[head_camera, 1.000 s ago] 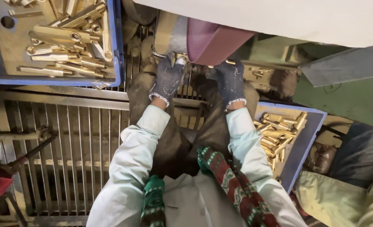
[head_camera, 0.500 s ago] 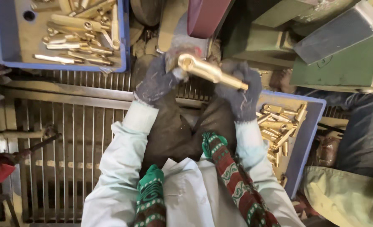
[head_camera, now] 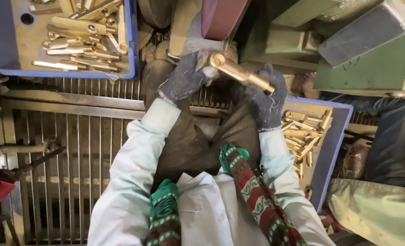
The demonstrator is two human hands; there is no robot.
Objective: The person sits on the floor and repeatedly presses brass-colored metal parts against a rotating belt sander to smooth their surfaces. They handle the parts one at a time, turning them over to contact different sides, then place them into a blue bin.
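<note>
Two gloved hands held one brass rod [head_camera: 241, 73] between them, out over the person's dark lap and just near of a maroon belt [head_camera: 220, 18]. The left hand [head_camera: 184, 79] was clenched around the rod's far-left end, where a round open socket showed; the right hand [head_camera: 268, 100] gripped the other end from below, fingers wrapped up around it. The rod ran slantwise, its left end farther away than its right. A blue tray [head_camera: 130, 45] sat far left, full of similar brass pieces lying every which way. A second blue tray [head_camera: 334, 132] stood right beside the right wrist, also piled with brass parts. A metal grate [head_camera: 74, 150] spread under the left arm. Green machine housing [head_camera: 366, 64] rose at the far right.
</note>
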